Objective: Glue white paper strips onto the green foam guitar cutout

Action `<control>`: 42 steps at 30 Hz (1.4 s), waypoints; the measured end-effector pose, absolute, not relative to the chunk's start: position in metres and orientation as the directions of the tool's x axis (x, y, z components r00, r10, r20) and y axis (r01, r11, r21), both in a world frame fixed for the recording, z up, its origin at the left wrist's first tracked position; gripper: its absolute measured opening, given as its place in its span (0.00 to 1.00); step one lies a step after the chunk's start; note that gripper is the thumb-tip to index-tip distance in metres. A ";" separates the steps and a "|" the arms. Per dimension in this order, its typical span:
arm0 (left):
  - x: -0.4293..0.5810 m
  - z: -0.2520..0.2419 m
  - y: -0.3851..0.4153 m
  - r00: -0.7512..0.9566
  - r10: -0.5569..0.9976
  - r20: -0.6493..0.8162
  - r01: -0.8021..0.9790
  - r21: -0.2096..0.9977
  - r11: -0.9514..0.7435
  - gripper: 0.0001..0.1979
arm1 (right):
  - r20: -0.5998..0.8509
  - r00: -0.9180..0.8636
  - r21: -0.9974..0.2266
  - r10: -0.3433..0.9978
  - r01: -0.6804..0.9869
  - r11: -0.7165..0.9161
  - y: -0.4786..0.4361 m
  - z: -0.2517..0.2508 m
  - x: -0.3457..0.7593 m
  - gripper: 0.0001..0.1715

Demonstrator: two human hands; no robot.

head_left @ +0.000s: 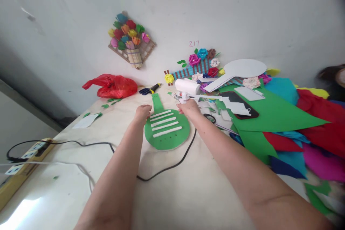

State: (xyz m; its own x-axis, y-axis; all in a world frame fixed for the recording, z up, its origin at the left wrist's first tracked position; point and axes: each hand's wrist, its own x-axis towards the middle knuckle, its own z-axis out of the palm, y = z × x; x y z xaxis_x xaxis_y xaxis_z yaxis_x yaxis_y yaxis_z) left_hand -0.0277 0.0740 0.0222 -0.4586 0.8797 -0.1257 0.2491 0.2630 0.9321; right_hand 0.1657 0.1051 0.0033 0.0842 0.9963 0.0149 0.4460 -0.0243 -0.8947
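Note:
A green paddle-shaped cutout (167,136) lies flat on the table, with several white strips (165,124) laid across it in rows. My left hand (142,110) rests at its upper left edge, fingers curled down onto the paper beside the top strip. My right hand (188,107) is closed around a white glue gun (185,88), held just past the cutout's upper right edge with its nozzle pointing left. A black cord (172,163) runs from the gun round the cutout toward me.
Coloured paper sheets (283,115) pile up on the right, with a white paddle shape (239,70) and a black phone (239,106). A red plastic bag (114,86) and scissors (149,89) lie at the back. A power strip (24,158) sits left. Paper flower crafts (129,41) hang on the wall.

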 end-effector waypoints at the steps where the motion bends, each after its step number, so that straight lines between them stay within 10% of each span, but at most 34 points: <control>1: -0.027 0.022 0.072 -0.461 0.878 -0.133 0.233 0.936 0.264 0.10 | 0.004 0.085 -0.903 0.996 0.428 -0.033 0.105 0.001 0.165 0.11; 17: -0.064 0.020 0.043 -0.417 0.885 -0.208 0.419 0.820 0.390 0.23 | -0.012 0.015 -0.957 1.000 0.290 -0.016 0.112 -0.013 0.129 0.12; 26: -0.094 0.011 0.042 0.186 0.982 0.015 0.974 0.130 -0.186 0.33 | -0.029 0.014 -0.963 0.999 0.268 -0.032 0.112 -0.008 0.126 0.12; 33: -0.096 0.021 0.054 0.364 0.929 -0.066 0.928 0.110 -0.356 0.33 | 0.005 0.102 -0.978 0.995 0.210 -0.017 0.102 -0.003 0.137 0.10; 42: -0.107 0.020 0.042 0.171 0.985 -0.012 0.982 0.083 -0.169 0.28 | -0.005 0.144 -0.993 0.990 0.120 -0.022 0.093 0.004 0.147 0.09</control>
